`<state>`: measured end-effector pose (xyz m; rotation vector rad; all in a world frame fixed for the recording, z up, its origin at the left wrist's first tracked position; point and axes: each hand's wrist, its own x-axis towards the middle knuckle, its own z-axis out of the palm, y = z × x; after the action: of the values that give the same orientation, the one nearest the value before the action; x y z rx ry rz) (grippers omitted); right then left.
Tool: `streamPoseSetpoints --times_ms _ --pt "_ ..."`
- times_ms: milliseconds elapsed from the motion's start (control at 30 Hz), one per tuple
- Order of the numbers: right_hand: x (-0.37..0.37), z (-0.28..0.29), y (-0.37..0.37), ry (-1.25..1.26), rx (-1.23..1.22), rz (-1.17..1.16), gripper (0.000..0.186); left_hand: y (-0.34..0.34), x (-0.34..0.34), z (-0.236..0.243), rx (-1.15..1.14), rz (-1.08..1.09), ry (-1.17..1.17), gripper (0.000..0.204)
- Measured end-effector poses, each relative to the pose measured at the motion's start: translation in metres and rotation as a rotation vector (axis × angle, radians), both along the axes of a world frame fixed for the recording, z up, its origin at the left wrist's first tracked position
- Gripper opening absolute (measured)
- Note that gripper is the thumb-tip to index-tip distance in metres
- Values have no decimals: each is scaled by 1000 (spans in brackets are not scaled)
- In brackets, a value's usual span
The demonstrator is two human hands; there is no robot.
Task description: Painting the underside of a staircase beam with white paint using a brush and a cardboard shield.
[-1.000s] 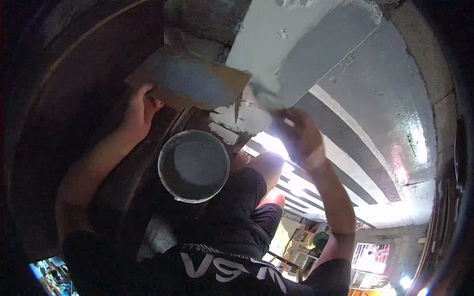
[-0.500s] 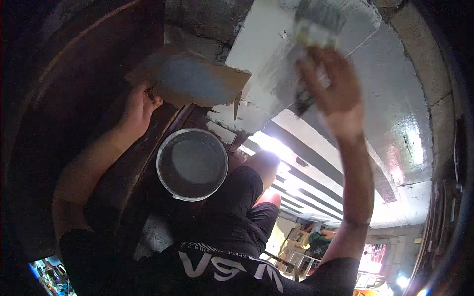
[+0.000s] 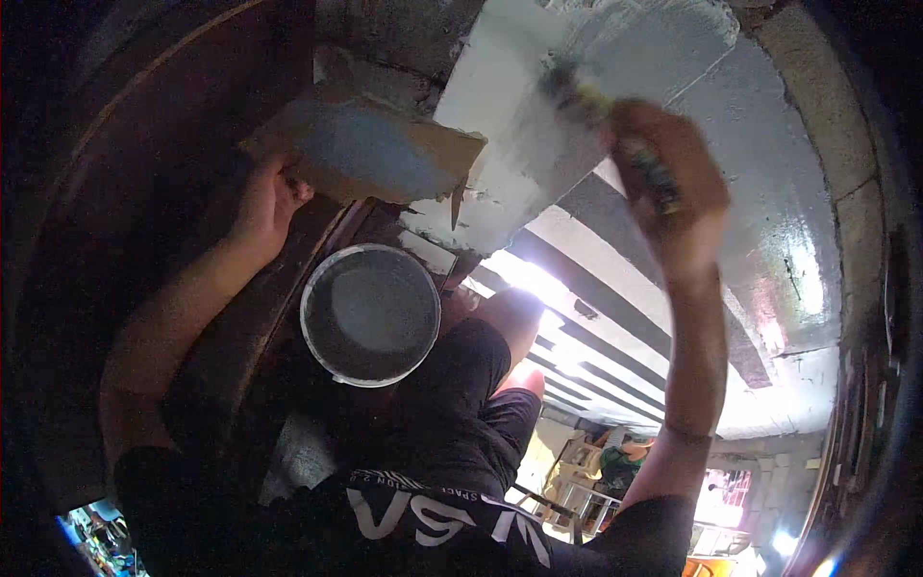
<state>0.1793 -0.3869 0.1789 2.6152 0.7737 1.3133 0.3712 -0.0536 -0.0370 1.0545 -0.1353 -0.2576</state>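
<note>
Right hand is gripping blurred brush at painted surface; left hand is holding cardboard near bucket.

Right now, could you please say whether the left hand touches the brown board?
Touching: the head view shows the left hand holding the brown board at its lower-left edge.

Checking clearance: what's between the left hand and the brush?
In the head view, the brown board the left hand holds, then pale surface up to the blurred brush.

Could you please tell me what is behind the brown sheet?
A dark grey wall shows past the upper edge of the brown sheet, held by the left hand; whatever the sheet covers cannot be seen.
</note>
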Motion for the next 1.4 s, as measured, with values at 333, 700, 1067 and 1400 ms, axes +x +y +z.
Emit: streamPoseSetpoints --times_ms 333,700,1067,1400 --pt "12 16 6 -22 -461 -188 32 1 6 -3 -44 3 4 23" --pt "19 -41 -9 240 104 130 29 -2 -5 11 -8 52 84 23" --pt "24 91 16 -406 -428 -33 29 6 15 -15 36 -110 -5 21" --pt "26 68 12 -13 100 83 16 1 11 -11 -15 -61 -15 16"
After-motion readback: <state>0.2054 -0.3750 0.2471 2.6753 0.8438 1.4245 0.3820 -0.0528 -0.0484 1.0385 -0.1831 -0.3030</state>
